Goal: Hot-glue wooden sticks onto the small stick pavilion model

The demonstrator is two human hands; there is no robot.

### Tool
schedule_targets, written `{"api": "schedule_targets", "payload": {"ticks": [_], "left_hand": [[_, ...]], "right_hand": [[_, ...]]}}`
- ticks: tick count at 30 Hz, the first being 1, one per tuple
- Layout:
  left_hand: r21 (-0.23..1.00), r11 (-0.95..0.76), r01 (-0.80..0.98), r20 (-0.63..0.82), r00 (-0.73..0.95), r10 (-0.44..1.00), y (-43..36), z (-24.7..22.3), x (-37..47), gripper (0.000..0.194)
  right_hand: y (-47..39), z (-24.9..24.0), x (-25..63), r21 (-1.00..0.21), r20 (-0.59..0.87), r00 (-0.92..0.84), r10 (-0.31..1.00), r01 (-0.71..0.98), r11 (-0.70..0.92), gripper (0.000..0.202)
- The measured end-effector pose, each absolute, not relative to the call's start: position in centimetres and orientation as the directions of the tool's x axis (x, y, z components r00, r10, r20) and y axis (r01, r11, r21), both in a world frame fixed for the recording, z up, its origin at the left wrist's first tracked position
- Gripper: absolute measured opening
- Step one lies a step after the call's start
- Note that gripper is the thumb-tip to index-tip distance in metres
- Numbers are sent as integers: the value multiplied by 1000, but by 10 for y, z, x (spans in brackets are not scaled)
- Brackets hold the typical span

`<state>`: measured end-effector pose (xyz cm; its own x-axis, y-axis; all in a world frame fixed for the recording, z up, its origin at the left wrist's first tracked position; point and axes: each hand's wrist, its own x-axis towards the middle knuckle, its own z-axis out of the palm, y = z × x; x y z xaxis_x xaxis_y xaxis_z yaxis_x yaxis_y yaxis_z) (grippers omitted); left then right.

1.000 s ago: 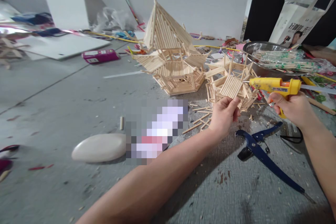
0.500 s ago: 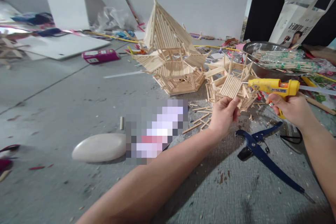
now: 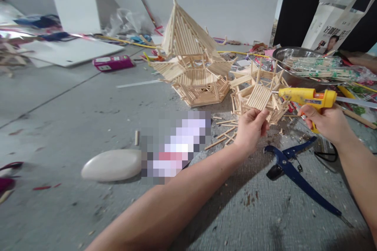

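Note:
My left hand [image 3: 251, 127] pinches the lower edge of a small panel of wooden sticks [image 3: 259, 97] between thumb and fingers. In my right hand [image 3: 325, 121] is a yellow hot glue gun [image 3: 304, 95], its fingers wrapped round the handle and a clear glue stick running out of the back. The gun's nozzle points left and meets or nearly meets the panel's right edge. Behind the panel stands a low wooden-stick frame [image 3: 235, 98]. Farther left rises a pagoda-like stick model [image 3: 200, 74] with a pointed roof.
Blue cutters [image 3: 303, 184] lie below my right hand. Loose stick pieces [image 3: 225, 135] are scattered by my left wrist. A metal bowl [image 3: 278, 54] holds packaged sticks at the right. A white rounded object [image 3: 112, 165], a blurred-out patch and a purple packet [image 3: 113, 63] lie leftward.
Almost nothing differs. Both hands, the stick panel and the glue gun keep the same positions, with only a very slight shift of the view.

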<state>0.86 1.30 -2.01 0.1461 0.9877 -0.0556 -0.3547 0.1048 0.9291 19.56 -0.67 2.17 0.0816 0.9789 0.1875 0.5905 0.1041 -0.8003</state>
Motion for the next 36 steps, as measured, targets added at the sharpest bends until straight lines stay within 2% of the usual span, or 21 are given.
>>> {"api": "schedule_targets", "payload": {"ticks": [3, 8, 11, 14, 16, 19, 22, 25, 30, 36], "left_hand": [[930, 107, -351, -59, 146, 988, 13, -20, 8, 28], [951, 159, -266, -104, 209, 972, 11, -19, 8, 15], [983, 170, -69, -140, 322, 936, 8, -19, 8, 9], [983, 17, 183, -98, 445, 890, 5, -19, 7, 10], [927, -173, 331, -41, 550, 834, 2, -16, 7, 11], [750, -457, 479, -4, 694, 720, -4, -6, 7, 14], [553, -613, 564, -41, 753, 656, -11, 5, 8, 19], [417, -683, 600, -100, 777, 621, -18, 11, 6, 23], [256, -744, 617, -140, 785, 604, -25, 12, -13, 26], [225, -627, 746, -115, 659, 743, -13, 18, -43, 25]], "right_hand": [[-7, 23, 194, -783, 165, 52, 985, 614, 99, 40], [-11, 26, 193, -886, 176, 93, 980, 448, 116, 37], [-13, 29, 195, -900, 184, 68, 981, 413, 141, 36], [-14, 32, 199, -900, 226, 38, 973, 390, 194, 36], [-15, 35, 200, -901, 257, 22, 966, 368, 231, 36], [-16, 39, 199, -914, 282, 23, 959, 311, 261, 35], [-18, 41, 198, -925, 283, 34, 959, 276, 263, 35], [-19, 40, 198, -928, 275, 32, 961, 269, 257, 33], [-18, 38, 202, -926, 290, -4, 957, 252, 282, 32], [-18, 41, 207, -931, 264, 93, 960, 286, 228, 32]]}}
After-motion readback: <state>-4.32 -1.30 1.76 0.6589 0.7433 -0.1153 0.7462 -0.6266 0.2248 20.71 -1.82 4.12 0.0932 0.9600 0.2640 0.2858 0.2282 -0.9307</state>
